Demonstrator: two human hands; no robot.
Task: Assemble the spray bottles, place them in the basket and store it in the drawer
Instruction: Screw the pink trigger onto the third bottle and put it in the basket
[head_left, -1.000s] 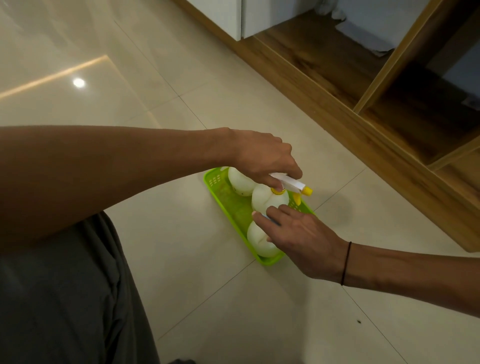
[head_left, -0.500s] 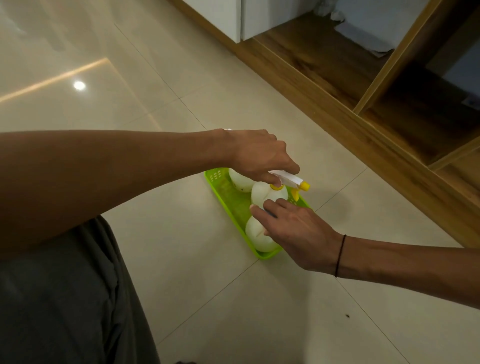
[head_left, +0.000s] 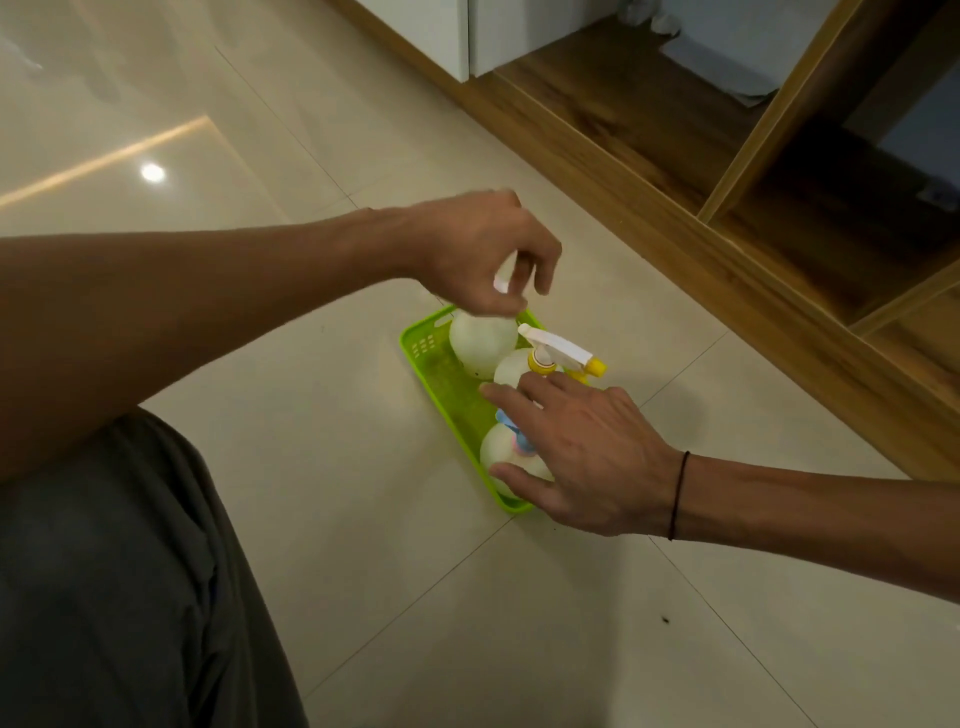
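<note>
A lime green basket (head_left: 415, 348) lies on the tiled floor with three round white spray bottles in a row. My left hand (head_left: 478, 254) hovers over the far bottle (head_left: 480, 343), fingers curled around a white piece that looks like its spray head. The middle bottle (head_left: 511, 369) stands free, carrying a white spray head with a yellow nozzle (head_left: 558, 351). My right hand (head_left: 592, 452) lies over the near bottle (head_left: 501, 449), thumb against its side and fingers spread across its blue and pink top.
A low wooden cabinet (head_left: 675, 130) with open compartments runs along the right, close behind the basket. White cabinet fronts (head_left: 441, 31) stand at the top. My knee in dark trousers (head_left: 104, 571) fills the lower left.
My left hand let go of the yellow-nozzled spray head on the middle bottle and rose over the far bottle. My right hand stayed on the near bottle.
</note>
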